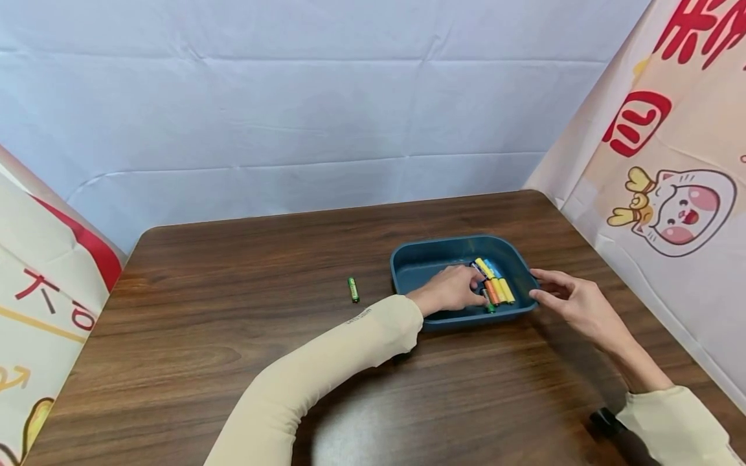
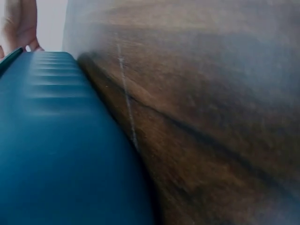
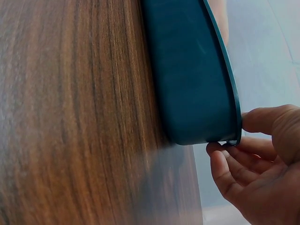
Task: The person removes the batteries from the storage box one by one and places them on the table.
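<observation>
A dark blue plastic bin [image 1: 408, 249] stands on the wooden table, with several batteries [image 1: 495, 288] in yellow, orange, blue and green lying at its right end. My left hand [image 1: 453, 288] reaches over the near wall into the bin, thumb and index finger spread beside a green battery [image 1: 488, 301]. Its other fingers are partly hidden. With thumb and fingers, my right hand [image 1: 574, 304] pinches the rim at the bin's right end; the right wrist view shows that thumb [image 3: 262, 119] against the rim. Another green battery [image 1: 353, 289] lies on the table left of the bin.
The brown wood-grain table [image 1: 233, 336] extends left and in front of the bin. A white cloth [image 1: 291, 110] hangs behind it, and printed cloths [image 1: 670, 194] hang at both sides. Something small and black [image 1: 606, 421] is by the right sleeve.
</observation>
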### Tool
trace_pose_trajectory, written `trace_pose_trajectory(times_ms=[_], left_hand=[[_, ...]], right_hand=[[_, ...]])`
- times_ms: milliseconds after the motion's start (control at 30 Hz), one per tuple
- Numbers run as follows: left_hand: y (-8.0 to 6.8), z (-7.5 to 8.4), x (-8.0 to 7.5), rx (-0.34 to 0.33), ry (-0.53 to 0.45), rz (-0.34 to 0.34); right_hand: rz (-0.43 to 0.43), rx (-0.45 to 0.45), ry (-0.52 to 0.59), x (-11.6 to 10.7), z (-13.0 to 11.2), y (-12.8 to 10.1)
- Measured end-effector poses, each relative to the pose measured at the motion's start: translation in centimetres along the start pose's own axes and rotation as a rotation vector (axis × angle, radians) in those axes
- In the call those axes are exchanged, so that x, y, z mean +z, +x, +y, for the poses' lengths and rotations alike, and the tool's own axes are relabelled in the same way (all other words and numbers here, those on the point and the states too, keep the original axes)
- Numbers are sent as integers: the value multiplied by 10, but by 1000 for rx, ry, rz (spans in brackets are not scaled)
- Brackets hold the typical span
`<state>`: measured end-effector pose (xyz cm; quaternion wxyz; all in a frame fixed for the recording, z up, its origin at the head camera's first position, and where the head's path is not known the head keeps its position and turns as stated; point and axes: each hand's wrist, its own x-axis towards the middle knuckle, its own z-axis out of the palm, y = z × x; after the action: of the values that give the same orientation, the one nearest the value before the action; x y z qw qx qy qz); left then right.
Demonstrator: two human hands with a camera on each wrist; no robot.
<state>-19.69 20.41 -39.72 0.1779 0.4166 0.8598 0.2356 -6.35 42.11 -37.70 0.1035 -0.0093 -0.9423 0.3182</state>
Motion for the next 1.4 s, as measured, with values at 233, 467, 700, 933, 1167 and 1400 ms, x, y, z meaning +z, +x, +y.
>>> trace_pose_trajectory(times_ms=[233,467,700,933,1167,1400], left_hand=[[3,4,5,8,93,-10],[3,9,9,36,128,8],[5,10,10,41,134,33],[2,8,11,33,169,45],[3,5,12,15,165,52],[3,3,11,9,153,127]], right_hand=[[-1,15,-10,-1,1,-1],[3,25,-4,0,2,-3],[4,21,-5,0,1,-2],[9,5,-11,2,0,-1],[15,-4,-12,2,0,-2],[9,5,-18,1,-1,-1]])
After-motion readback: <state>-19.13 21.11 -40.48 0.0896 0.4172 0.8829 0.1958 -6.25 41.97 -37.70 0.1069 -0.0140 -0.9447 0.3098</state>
